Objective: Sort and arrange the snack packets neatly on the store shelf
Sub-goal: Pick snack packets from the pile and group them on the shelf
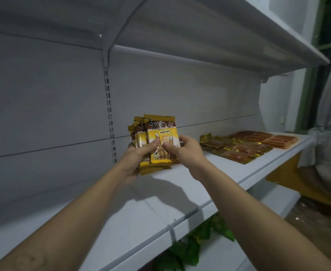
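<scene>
Shelf [180, 192], white painted metal w/ a smooth flat deck and a rounded front lip, is carrying the whole job. Judging by the layout, sorting is running partway, and squaring-up of one batch looks to be the step in hand. Back panel [43, 94] is rising behind the shelf as plain pale sheet, split by a slotted upright [109, 114]. Upper shelf [219, 36], same metal, is hanging over it.

Toward the shelf's right end, reddish-orange packets [274, 138] are lying flat in rows, glossy film. Just inboard of them, dark gold packets [237, 151] are lying flat and overlapping, w/ a crinkly foil look. Green leaves [199, 241] are poking out below the shelf's front edge.

Around the shelf's mid-length, yellow-brown wafer-roll packets [160, 133] are standing upright as a fanned stack: thin, rectangular, shiny pouches w/ crimped ends. Can't tell if their bottoms are touching the deck. Left hand [135, 159] is cupping the stack from its side and beneath, thumb curling across the front. Right hand [188, 151] is pinching the front packet, thumb on its face.

Next move prob. needs the edges tapped level, then the stack set down near the gold ones w/o the slick film sliding apart.
</scene>
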The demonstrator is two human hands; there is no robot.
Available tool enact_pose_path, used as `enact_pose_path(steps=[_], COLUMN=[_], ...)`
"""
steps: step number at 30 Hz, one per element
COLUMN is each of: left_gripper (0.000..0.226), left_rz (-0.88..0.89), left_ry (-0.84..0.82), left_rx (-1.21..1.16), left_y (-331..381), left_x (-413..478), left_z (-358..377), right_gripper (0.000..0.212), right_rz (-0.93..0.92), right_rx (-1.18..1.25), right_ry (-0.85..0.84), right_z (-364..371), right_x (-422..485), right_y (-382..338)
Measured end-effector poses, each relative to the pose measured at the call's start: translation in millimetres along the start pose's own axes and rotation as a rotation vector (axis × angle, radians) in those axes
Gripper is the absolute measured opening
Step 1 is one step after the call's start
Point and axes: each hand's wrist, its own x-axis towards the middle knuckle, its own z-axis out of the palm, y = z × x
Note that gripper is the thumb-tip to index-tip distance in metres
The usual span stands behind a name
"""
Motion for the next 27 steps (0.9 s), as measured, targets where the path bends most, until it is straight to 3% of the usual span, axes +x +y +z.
enact_pose_path(steps=[3,7,10,14,19,22,27], left_gripper=[0.054,0.052,0.044,0.031,0.034,0.039,0.027], left_rz=[-0.065,-0.144,-0.152,-0.185,-0.215,-0.172,-0.099], left_ry=[0.003,0.014,0.071,0.235,0.447,0.455,0.437], left_rx=[0.03,0.085,0.085,0.068,-0.022,0.039,0.051], left_y=[-20.9,-49.7,-71.3,-92.5,-114.5,-121.3,-122.4], left_x=[39.7,85.4,117.6,148.0,161.6,166.4,163.9], left_z=[28.4,64.1,82.7,95.8,87.8,84.6,83.5], right_gripper=[0.038,0.038,0.038,0.047,0.043,0.052,0.049], right_rz=[0.008,-0.029,-0.006,0.025,0.116,0.008,-0.293], right_rx=[-0.04,-0.336,-0.373,-0.481,-0.829,-1.314,-1.376], right_ry=[0.011,-0.014,-0.032,0.09,0.06,0.053,-0.166], right_z=[-47.2,-102.1,-133.5,-163.4,-179.4,-179.7,-157.1], right_x=[31.2,73.5,113.3,163.0,197.0,208.0,201.0], right_y=[14.5,40.4,62.7,91.6,132.1,143.3,156.9])
